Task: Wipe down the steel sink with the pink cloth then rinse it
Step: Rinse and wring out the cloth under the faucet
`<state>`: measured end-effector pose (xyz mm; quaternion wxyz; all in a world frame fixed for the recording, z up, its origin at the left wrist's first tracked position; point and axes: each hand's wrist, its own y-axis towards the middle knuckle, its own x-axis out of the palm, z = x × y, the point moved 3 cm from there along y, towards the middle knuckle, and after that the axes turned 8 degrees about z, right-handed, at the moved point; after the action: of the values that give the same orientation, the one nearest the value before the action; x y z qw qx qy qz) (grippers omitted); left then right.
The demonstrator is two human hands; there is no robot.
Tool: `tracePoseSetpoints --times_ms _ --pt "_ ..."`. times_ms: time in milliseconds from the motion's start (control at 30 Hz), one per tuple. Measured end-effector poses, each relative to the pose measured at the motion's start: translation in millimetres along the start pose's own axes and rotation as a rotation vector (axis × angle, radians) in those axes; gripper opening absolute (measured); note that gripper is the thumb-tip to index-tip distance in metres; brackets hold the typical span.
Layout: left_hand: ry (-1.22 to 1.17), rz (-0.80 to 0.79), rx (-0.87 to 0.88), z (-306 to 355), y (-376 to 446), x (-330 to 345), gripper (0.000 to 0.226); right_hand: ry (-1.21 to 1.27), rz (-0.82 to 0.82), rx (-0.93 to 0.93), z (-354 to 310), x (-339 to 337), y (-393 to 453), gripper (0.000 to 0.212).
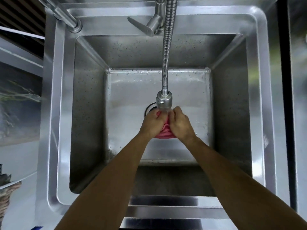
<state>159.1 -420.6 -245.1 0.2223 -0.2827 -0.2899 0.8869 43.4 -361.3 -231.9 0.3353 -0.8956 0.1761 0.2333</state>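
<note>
The pink cloth (164, 133) is bunched up between both my hands, deep in the steel sink (86, 113). My left hand (152, 122) grips its left side and my right hand (180, 125) grips its right side, fingers curled round it. Both hands sit directly under the spray head (163, 101) of the flexible steel faucet hose (167, 52). Water seems to run from the head onto the cloth. Most of the cloth is hidden by my hands. The drain (150, 108) shows just behind my left hand.
The faucet lever (141, 26) sits on the sink's back ledge, with a second steel tap (66, 17) at the back left corner. Droplets cover the sink walls. A woven basket (5, 198) stands at the far left edge.
</note>
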Motion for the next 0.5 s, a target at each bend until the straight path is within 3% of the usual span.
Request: tracePoseSetpoints --times_ms 133,200,333,433,500 --pt "0.052 -0.078 -0.039 1 6 -35 0.022 0.063 -0.185 -0.060 7 -8 -30 0.022" --pt "0.002 0.017 0.018 18 8 -56 0.013 0.053 -0.207 -0.197 6 -16 -40 0.020" --pt "-0.391 0.179 0.105 91 2 -84 0.017 -0.137 -0.110 -0.489 -2 -35 -49 0.024" --pt "-0.566 0.239 0.146 144 4 -95 0.041 0.007 -0.161 -0.438 -13 -49 -51 0.019" --pt "-0.638 0.294 0.123 163 9 -100 0.045 0.072 -0.194 -0.336 -20 -56 -50 0.018"
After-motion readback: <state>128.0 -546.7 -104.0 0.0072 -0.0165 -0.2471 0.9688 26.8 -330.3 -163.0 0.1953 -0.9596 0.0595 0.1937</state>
